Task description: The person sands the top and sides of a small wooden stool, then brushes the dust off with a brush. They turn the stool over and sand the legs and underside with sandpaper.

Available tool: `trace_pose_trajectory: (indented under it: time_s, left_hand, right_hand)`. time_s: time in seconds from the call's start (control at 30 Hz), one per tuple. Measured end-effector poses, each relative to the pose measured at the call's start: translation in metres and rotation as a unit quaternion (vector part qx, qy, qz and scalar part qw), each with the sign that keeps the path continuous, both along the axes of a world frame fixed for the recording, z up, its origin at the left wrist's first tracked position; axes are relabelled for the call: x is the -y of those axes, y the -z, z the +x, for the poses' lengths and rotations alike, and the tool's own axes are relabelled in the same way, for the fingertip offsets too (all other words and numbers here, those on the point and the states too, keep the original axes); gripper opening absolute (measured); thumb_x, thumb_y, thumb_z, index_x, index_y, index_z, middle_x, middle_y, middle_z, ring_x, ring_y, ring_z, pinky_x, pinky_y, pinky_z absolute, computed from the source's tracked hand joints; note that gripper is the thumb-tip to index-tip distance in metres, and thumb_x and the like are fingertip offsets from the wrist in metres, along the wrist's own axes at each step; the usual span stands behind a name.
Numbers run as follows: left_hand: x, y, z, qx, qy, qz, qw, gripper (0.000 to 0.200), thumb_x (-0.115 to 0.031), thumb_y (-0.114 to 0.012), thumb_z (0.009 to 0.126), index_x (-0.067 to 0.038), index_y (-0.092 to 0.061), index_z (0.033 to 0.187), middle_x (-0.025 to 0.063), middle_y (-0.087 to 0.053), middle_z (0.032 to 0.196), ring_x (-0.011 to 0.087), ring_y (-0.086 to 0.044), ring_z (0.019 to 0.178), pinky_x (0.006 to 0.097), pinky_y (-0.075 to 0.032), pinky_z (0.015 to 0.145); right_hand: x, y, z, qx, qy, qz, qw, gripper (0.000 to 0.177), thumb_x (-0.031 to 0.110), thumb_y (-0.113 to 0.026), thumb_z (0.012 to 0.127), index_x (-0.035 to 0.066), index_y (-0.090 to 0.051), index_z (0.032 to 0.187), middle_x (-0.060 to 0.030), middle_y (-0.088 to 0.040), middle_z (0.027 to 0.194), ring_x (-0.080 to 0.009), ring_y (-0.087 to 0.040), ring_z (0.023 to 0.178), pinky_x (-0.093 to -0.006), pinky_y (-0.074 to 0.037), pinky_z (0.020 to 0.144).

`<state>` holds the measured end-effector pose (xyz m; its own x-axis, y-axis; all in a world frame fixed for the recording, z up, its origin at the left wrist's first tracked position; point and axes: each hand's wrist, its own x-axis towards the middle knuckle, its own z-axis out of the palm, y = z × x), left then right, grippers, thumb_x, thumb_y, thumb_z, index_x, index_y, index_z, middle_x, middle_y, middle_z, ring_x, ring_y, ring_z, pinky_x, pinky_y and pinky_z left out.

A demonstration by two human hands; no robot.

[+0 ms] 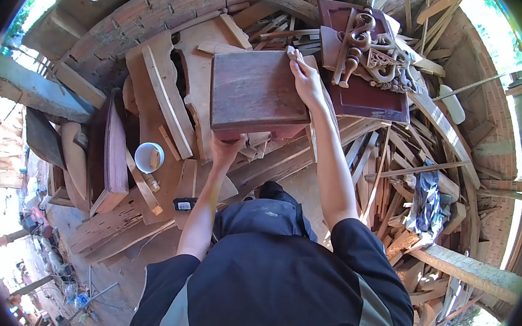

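Observation:
A small wooden stool-like piece (260,92) with a flat, dark brown top and reddish lower parts stands in front of me, above my knees. My left hand (225,149) is closed around its near lower edge, with the fingertips hidden under it. At the top's far right corner, my right hand (306,79) pinches a small pale folded piece (291,52). I cannot make out what that piece is made of. The right forearm runs along the right side of the wooden piece and covers part of it.
Left are a white bucket (149,157), a black tape measure (184,204) and curved wooden panels (115,151). Carved wooden ornaments (368,49) lie on dark red panels (364,102) at the back right. Scrap wood (395,173) is heaped on the right. A brick wall (144,16) curves behind.

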<state>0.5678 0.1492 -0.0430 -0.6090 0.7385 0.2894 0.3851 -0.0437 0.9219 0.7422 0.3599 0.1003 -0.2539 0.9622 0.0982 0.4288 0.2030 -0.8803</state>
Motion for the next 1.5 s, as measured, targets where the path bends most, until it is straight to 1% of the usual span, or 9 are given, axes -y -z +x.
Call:
trace_pose_trajectory:
  time_s: [0.17, 0.3, 0.57, 0.67, 0.73, 0.97, 1.27, 1.37, 1.5]
  left_hand:
    - [0.005, 0.01, -0.004, 0.149, 0.009, -0.165, 0.975, 0.061, -0.023, -0.09, 0.066, -0.001, -0.062, 0.115, 0.0139, -0.07, 0.108, 0.0232, -0.068, 0.097, 0.0366, -0.053, 0.087]
    - [0.009, -0.001, -0.003, 0.041, -0.004, -0.104, 0.994, 0.052, -0.017, -0.087, 0.068, -0.002, -0.063, 0.112, 0.0108, -0.073, 0.098, 0.0207, -0.071, 0.091, 0.0337, -0.055, 0.08]
    - [0.007, -0.012, -0.006, 0.04, 0.02, -0.115, 0.992, 0.067, -0.029, -0.089, 0.068, 0.001, -0.06, 0.12, 0.0158, -0.069, 0.113, 0.027, -0.067, 0.107, 0.0386, -0.051, 0.094]
    - [0.005, -0.01, -0.001, -0.019, -0.054, -0.186, 0.981, 0.067, -0.03, -0.089, 0.07, 0.001, -0.059, 0.121, 0.0158, -0.068, 0.114, 0.0259, -0.066, 0.107, 0.0379, -0.051, 0.094]
    - [0.009, -0.008, -0.002, -0.012, -0.039, -0.183, 0.982, 0.066, -0.028, -0.089, 0.07, 0.0, -0.059, 0.122, 0.0149, -0.068, 0.114, 0.0244, -0.066, 0.107, 0.0372, -0.051, 0.094]
    - [0.006, 0.01, -0.018, 0.042, 0.033, -0.168, 0.984, 0.066, -0.02, -0.09, 0.071, -0.001, -0.058, 0.126, 0.0122, -0.068, 0.119, 0.02, -0.066, 0.108, 0.0351, -0.052, 0.093]
    - [0.002, -0.018, -0.002, -0.013, -0.017, -0.143, 0.989, 0.064, -0.018, -0.089, 0.071, -0.001, -0.058, 0.125, 0.0115, -0.069, 0.114, 0.0202, -0.067, 0.105, 0.0348, -0.053, 0.092]
    - [0.007, 0.033, -0.026, 0.075, 0.053, -0.091, 0.992, 0.049, -0.016, -0.086, 0.069, -0.004, -0.066, 0.111, 0.0086, -0.072, 0.106, 0.0183, -0.069, 0.098, 0.0345, -0.054, 0.085]
    - [0.009, -0.004, -0.012, 0.13, 0.034, -0.094, 0.986, 0.041, -0.013, -0.086, 0.067, -0.004, -0.07, 0.103, 0.0069, -0.074, 0.097, 0.0171, -0.071, 0.092, 0.033, -0.056, 0.082]
  right_hand:
    - [0.09, -0.007, 0.051, -0.023, -0.05, -0.009, 0.998, 0.039, 0.021, -0.054, 0.104, 0.007, -0.056, 0.139, -0.0192, -0.054, 0.144, -0.0252, -0.054, 0.133, -0.0294, -0.046, 0.098]
    - [0.159, -0.026, 0.067, -0.048, -0.046, 0.015, 0.998, 0.04, 0.02, -0.051, 0.106, -0.001, -0.053, 0.14, -0.0162, -0.055, 0.146, -0.0177, -0.052, 0.134, -0.0285, -0.039, 0.107]
    - [-0.003, -0.007, -0.001, 0.015, -0.019, 0.022, 0.999, 0.04, 0.028, -0.055, 0.101, 0.007, -0.059, 0.135, -0.0244, -0.062, 0.125, -0.0385, -0.062, 0.118, -0.0372, -0.049, 0.095]
    - [-0.009, 0.009, -0.007, -0.015, 0.007, 0.04, 0.999, 0.041, 0.03, -0.055, 0.101, 0.008, -0.058, 0.136, -0.0241, -0.062, 0.125, -0.0376, -0.062, 0.119, -0.0378, -0.049, 0.097]
    - [0.031, 0.008, 0.008, -0.049, -0.001, 0.03, 0.998, 0.039, 0.024, -0.056, 0.102, 0.004, -0.057, 0.136, -0.0267, -0.066, 0.117, -0.0226, -0.068, 0.107, -0.0314, -0.048, 0.092]
    - [0.145, -0.017, 0.059, -0.05, -0.031, 0.052, 0.997, 0.039, 0.016, -0.054, 0.102, 0.007, -0.057, 0.14, -0.019, -0.058, 0.14, -0.022, -0.057, 0.131, -0.0313, -0.044, 0.103]
    - [-0.01, 0.008, -0.016, -0.003, -0.019, 0.071, 0.997, 0.037, 0.026, -0.05, 0.102, 0.007, -0.062, 0.131, -0.0165, -0.049, 0.148, -0.0382, -0.044, 0.139, -0.0417, -0.039, 0.113]
    - [0.049, 0.005, 0.006, -0.081, -0.044, 0.089, 0.992, 0.035, 0.019, -0.053, 0.103, 0.005, -0.061, 0.134, -0.0193, -0.046, 0.15, -0.0351, -0.035, 0.146, -0.0385, -0.035, 0.116]
    - [0.147, -0.005, 0.059, -0.083, -0.093, 0.082, 0.989, 0.037, 0.007, -0.053, 0.102, 0.002, -0.058, 0.138, -0.0211, -0.046, 0.152, -0.0346, -0.032, 0.148, -0.04, -0.033, 0.118]
